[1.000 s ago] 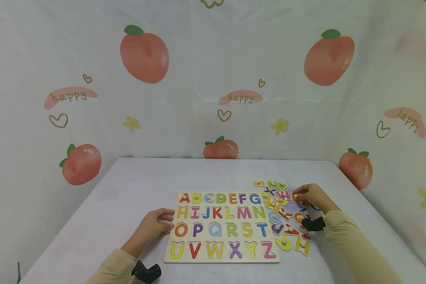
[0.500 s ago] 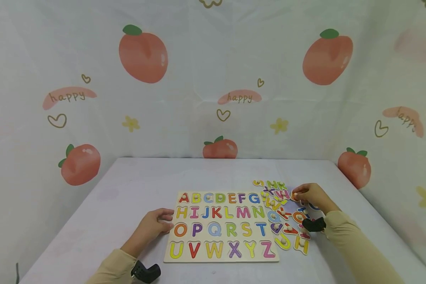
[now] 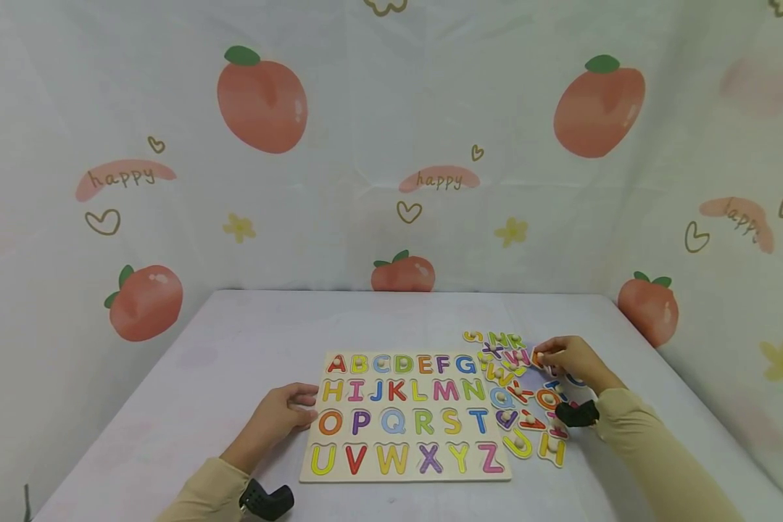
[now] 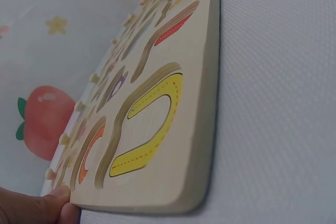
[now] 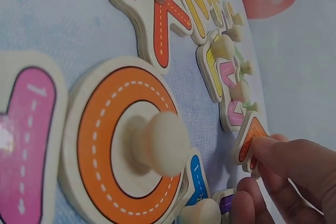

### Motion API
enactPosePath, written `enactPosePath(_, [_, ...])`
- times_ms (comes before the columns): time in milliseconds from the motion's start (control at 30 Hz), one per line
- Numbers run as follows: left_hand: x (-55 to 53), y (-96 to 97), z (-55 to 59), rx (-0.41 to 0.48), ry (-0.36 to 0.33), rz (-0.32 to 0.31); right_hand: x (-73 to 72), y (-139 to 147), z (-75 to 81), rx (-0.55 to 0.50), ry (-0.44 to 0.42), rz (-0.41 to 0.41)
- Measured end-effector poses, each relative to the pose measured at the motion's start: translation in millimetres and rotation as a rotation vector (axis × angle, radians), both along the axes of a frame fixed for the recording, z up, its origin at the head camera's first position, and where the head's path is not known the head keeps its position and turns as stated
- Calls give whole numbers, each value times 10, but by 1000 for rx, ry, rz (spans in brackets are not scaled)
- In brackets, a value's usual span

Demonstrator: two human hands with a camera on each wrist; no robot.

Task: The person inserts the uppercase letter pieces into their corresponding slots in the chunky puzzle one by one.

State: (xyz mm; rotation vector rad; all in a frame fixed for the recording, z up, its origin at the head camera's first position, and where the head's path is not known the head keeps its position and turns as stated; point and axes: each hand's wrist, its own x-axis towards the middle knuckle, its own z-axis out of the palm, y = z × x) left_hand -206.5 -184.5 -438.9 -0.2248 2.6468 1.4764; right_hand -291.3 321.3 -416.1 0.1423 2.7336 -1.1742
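A pale wooden alphabet board [image 3: 378,439] lies flat in the middle of the table in the head view. Knobbed letters A [image 3: 336,364], B, C and D sit in its top row. My left hand [image 3: 280,413] rests at the board's left edge, its fingertips touching the wood; a fingertip [image 4: 60,192] shows there in the left wrist view. Over the loose pieces on the right, my right hand [image 3: 581,360] pinches an orange letter piece [image 5: 245,148], tilted up from the table. Fingers partly cover that piece, so its letter is not fully visible.
Loose knobbed letters lie crowded right of the board, among them an orange O [image 5: 94,145], a red K [image 5: 161,35], a yellow U [image 3: 518,446] and a yellow H [image 3: 551,449]. Some overlap. A printed curtain [image 3: 339,217] stands behind the table.
The orange letter piece has tipped up slightly and shifted a little left in my right hand. My left hand stays at the board's edge. The head view has drifted slightly.
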Motion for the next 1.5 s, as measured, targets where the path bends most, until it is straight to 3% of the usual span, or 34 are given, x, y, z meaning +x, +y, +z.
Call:
enactPosePath(333, [-5, 0, 15, 0, -2, 6, 50, -55, 94, -2, 39, 20])
enactPosePath(633, [1, -13, 12, -3, 3, -1, 9, -183, 181, -5, 79, 57])
enactPosePath(867, [9, -20, 8, -12, 8, -7, -71, -464, 253, -11, 147, 129])
enactPosePath(1233, [-14, -9, 5, -19, -4, 3, -134, -959, 283, -134, 176, 179])
enactPosePath(1500, [-16, -10, -9, -7, -17, -6, -187, -1306, 166, -201, 226, 265])
